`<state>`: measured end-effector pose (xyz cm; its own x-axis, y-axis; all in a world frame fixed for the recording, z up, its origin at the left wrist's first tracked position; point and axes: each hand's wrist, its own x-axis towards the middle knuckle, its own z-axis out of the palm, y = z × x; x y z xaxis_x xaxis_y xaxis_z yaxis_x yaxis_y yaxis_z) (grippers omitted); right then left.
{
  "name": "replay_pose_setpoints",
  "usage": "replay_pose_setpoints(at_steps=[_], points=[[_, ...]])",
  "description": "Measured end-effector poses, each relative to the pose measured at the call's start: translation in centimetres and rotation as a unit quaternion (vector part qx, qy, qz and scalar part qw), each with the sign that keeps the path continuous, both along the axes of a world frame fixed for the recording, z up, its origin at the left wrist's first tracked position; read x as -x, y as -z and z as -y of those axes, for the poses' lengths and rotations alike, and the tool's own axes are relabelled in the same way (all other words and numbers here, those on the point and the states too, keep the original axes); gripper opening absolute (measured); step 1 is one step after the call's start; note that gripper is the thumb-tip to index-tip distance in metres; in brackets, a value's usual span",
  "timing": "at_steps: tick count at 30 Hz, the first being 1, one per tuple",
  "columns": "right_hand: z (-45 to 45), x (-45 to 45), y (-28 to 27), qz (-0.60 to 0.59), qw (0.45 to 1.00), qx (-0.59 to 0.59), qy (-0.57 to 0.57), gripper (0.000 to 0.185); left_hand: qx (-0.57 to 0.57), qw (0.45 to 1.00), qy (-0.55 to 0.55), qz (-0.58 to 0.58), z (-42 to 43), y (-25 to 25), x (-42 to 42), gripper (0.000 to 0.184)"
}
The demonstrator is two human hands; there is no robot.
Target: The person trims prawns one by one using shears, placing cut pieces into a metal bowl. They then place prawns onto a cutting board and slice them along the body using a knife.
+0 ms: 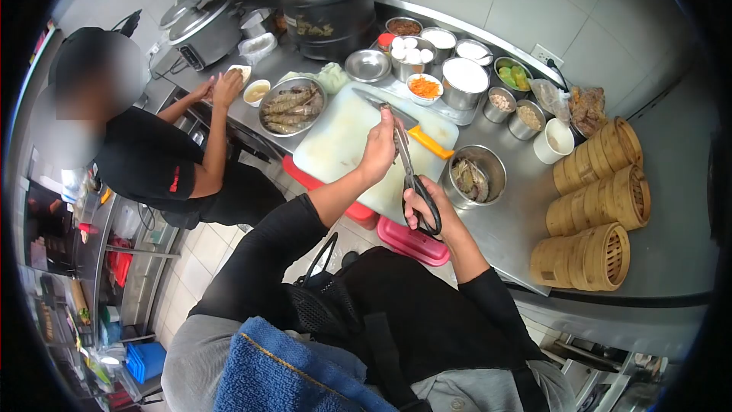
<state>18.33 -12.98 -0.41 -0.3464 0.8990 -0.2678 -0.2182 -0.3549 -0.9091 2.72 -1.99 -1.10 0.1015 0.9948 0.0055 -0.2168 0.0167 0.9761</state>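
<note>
We saw the right hand (pixel 426 207) gripping the black-handled scissors (pixel 406 159) by their loops, the blades angled up and away over the white cutting board (pixel 328 149). The left hand (pixel 379 149) had its fingers curled beside those blades (whether they pinched anything, we could not tell). Beneath the hands, a yellow-handled knife (pixel 431 143) lay on the board. We noted shrimp heaped in a steel bowl (pixel 288 134) at the board's left and more inside a steel pot (pixel 488 159) to its right.
</note>
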Motion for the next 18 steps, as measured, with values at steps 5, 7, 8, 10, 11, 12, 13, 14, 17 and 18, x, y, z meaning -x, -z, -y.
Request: replay_pose_setpoints(at_steps=[5, 7, 8, 10, 11, 12, 13, 14, 17, 18], points=[[-0.2, -0.5, -0.8, 0.084, 0.996, -0.02, -0.035, 0.028, 0.025, 1.0, -0.016, 0.003, 0.4, -0.6, -0.1, 0.067], [0.0, -0.3, -0.6, 0.093, 0.995, -0.018, -0.04, 0.028, 0.007, 1.0, -0.001, -0.003, 0.7, -0.5, 0.0, 0.067], [0.1, -0.1, -0.2, 0.043, 0.998, -0.022, -0.026, 0.028, 0.007, 1.0, -0.001, -0.003, 0.9, -0.5, 0.0, 0.067], [0.0, 0.1, -0.1, -0.007, 1.0, -0.026, -0.012, 0.029, -0.002, 0.999, 0.015, -0.028, 1.3, -0.7, 0.0, 0.066], [-0.1, 0.1, -0.2, 0.021, 0.999, -0.025, -0.014, 0.029, -0.002, 0.999, 0.015, -0.029, 1.1, -0.5, 0.3, 0.066], [-0.1, 0.1, -0.3, 0.048, 0.998, -0.024, -0.014, 0.029, -0.019, 0.999, 0.033, -0.035, 0.9, -0.5, 0.7, 0.066], [0.0, 0.0, -0.5, 0.048, 0.999, -0.022, -0.013, 0.029, -0.037, 0.997, 0.051, -0.04, 0.7, -0.4, 0.9, 0.066], [0.0, -0.2, -0.8, 0.069, 0.997, -0.024, -0.022, 0.029, -0.036, 0.997, 0.051, -0.04, 0.8, -0.1, 0.8, 0.066], [0.1, -0.2, -0.4, 0.066, 0.997, -0.026, -0.025, 0.03, -0.044, 0.998, 0.029, -0.038, 1.6, -1.3, 0.5, 0.065], [0.2, 0.0, -0.5, 0.042, 0.999, -0.024, -0.019, 0.031, -0.047, 0.998, 0.034, -0.038, 1.7, -1.3, 0.5, 0.064]])
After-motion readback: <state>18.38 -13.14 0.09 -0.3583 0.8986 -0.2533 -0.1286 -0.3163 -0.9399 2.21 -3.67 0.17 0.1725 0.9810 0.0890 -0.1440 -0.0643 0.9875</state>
